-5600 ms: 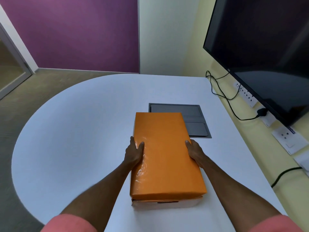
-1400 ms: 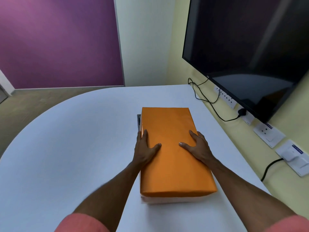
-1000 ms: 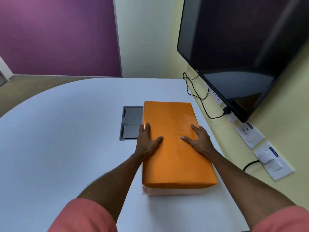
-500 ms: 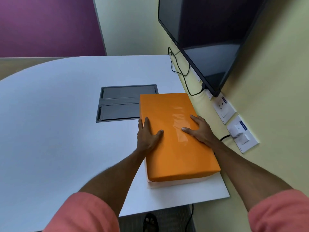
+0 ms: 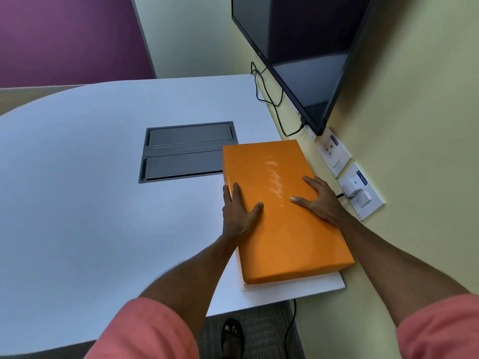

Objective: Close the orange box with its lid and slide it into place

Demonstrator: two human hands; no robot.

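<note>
The orange box [image 5: 280, 229] lies shut on the white table [image 5: 90, 203], its orange lid covering it and a pale base strip showing at the near end. It sits at the table's right edge, close to the yellow wall. My left hand [image 5: 239, 212] rests flat on the lid's left edge, fingers spread, thumb on top. On the right side of the lid my right hand [image 5: 320, 200] presses down flat, fingers apart. Neither hand wraps around the box.
A dark grey cable hatch [image 5: 185, 151] is set into the table left of the box's far end. A black screen [image 5: 305, 47] hangs on the right wall above sockets [image 5: 361, 193] and cables [image 5: 269, 97]. My sandalled foot [image 5: 232, 332] shows below the table's near edge.
The box has slid right across the table, off the grey hatch and up to the wall-side edge, with both hands staying flat on the lid.
</note>
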